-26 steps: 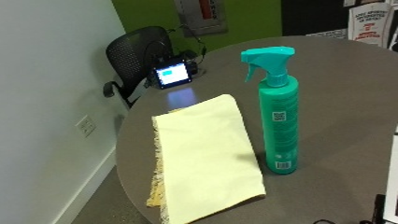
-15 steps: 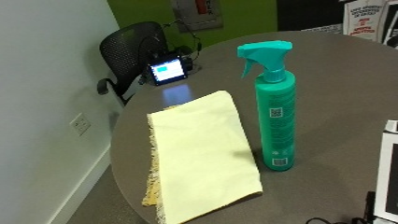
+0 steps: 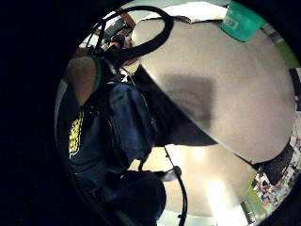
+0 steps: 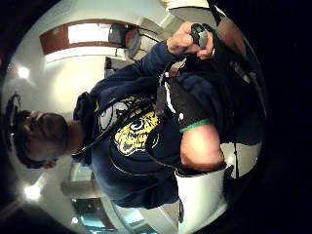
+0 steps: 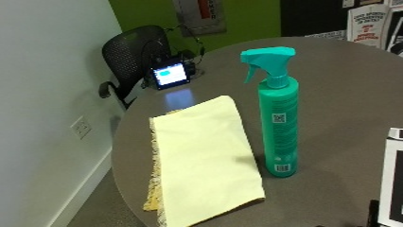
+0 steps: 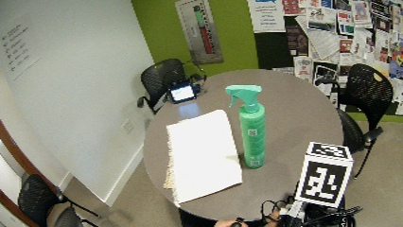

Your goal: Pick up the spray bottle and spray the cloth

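A: Starting at the left of the outside view, what lies on the table [image 5: 353, 94]?

B: A small screen [image 5: 170, 75] stands at the far edge, in front of a black chair [image 5: 135, 52]. Nearer, 1 pale yellow cloth [image 5: 201, 161] lies flat, its long axis running from the screen's side toward the near edge, with a fringed border along its left side.

A: And the spray bottle [image 5: 277, 118]?

B: It stands upright just right of the cloth, its base close to the cloth's right edge. Its long axis is vertical and the nozzle points left, over the cloth.

A: Where is the gloved right hand?

B: No part of it shows clearly, so I cannot tell how its fingers stand. The little finger side palm view shows the bottle's teal base [image 3: 240, 21] well away across the tabletop [image 3: 225, 94], so nothing is held there. The thumb side view faces the person's dark sweatshirt [image 4: 136, 141].
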`<state>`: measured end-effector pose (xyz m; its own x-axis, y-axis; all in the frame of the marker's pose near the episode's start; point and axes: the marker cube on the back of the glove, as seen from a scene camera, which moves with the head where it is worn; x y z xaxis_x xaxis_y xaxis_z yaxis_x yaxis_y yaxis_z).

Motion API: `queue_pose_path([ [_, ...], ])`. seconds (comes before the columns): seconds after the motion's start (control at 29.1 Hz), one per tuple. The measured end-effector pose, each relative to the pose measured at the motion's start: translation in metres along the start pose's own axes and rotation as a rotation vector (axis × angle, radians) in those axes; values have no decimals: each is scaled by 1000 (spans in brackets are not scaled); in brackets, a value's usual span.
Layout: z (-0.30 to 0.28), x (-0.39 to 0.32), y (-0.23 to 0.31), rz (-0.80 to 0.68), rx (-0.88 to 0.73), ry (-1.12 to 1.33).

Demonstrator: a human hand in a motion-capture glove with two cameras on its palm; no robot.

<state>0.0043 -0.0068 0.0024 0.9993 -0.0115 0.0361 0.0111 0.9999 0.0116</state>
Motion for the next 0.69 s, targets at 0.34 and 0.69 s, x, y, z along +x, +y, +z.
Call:
queue_pose_path([
  [0.34, 1, -2, -1, -9, -6, -1],
  [0.69, 4, -1, -3, -4, -14, -3],
])
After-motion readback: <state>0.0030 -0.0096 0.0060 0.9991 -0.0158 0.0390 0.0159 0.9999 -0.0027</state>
